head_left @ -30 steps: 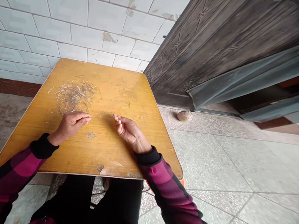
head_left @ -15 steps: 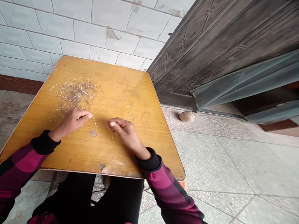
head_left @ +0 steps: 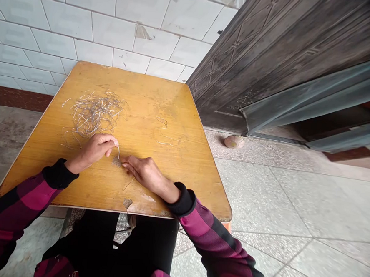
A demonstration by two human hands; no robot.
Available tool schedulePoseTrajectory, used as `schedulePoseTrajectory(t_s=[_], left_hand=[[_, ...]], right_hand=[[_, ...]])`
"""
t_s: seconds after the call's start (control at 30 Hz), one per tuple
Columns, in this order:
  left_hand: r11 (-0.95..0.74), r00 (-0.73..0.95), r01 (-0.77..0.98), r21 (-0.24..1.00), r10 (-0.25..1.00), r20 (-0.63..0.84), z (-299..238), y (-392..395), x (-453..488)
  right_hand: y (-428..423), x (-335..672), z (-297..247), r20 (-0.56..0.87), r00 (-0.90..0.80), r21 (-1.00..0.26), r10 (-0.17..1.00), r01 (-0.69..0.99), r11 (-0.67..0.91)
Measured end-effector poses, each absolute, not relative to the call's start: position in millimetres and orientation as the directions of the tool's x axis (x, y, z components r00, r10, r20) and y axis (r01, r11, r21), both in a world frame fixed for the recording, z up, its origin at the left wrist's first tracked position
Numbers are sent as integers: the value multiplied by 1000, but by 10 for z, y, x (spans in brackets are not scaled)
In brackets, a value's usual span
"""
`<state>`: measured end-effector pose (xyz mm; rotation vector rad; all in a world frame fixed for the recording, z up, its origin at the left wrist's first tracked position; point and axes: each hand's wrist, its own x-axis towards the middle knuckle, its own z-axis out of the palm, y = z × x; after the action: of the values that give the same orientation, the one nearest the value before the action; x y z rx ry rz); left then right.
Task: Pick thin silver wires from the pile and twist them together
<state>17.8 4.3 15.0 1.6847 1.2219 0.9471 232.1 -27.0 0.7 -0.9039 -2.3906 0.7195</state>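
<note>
My left hand (head_left: 98, 149) pinches the upper end of a short, thin silvery wire (head_left: 119, 151) between thumb and forefinger. The wire hangs down toward my right hand (head_left: 143, 170), whose closed fingertips are at its lower end. Another thin wire (head_left: 128, 184) sticks out below my right fingers, slanting down to the left; whether it is a separate piece is hidden by the hand. Beyond my left hand lies a tangled pile of wires (head_left: 95, 113). Several loose bent wires (head_left: 163, 143) rest farther off, to the right of the pile.
The yellow wooden table (head_left: 182, 184) has a worn patch (head_left: 127, 203) near its front edge. White wall tiles (head_left: 94, 26) stand behind it. A dark carved door (head_left: 226, 74) with a grey-green curtain (head_left: 288, 94) is on the right. A round pale object (head_left: 234, 141) lies on the floor.
My right hand has moved left and slightly down, and its fingertips now meet the lower end of the wire in my left hand. The view has shifted slightly.
</note>
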Motion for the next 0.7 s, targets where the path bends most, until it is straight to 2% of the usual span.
schedulePoseTrajectory(t_s=[0.13, 0.23, 0.5, 0.7], left_hand=[[-159, 210, 311, 937, 973, 96, 118, 34, 183], [-156, 222, 314, 937, 971, 87, 112, 30, 183], [-237, 355, 338, 911, 928, 110, 151, 14, 173], [-217, 364, 369, 904, 928, 75, 160, -3, 167]], right_hand=[[-327, 2291, -12, 220, -672, -571, 707, 499, 652], [-349, 2278, -16, 237, -689, -566, 685, 476, 674], [-306, 2301, -2, 265, -752, -709, 604, 272, 650], [-292, 2304, -43, 213, -771, -774, 600, 242, 585]])
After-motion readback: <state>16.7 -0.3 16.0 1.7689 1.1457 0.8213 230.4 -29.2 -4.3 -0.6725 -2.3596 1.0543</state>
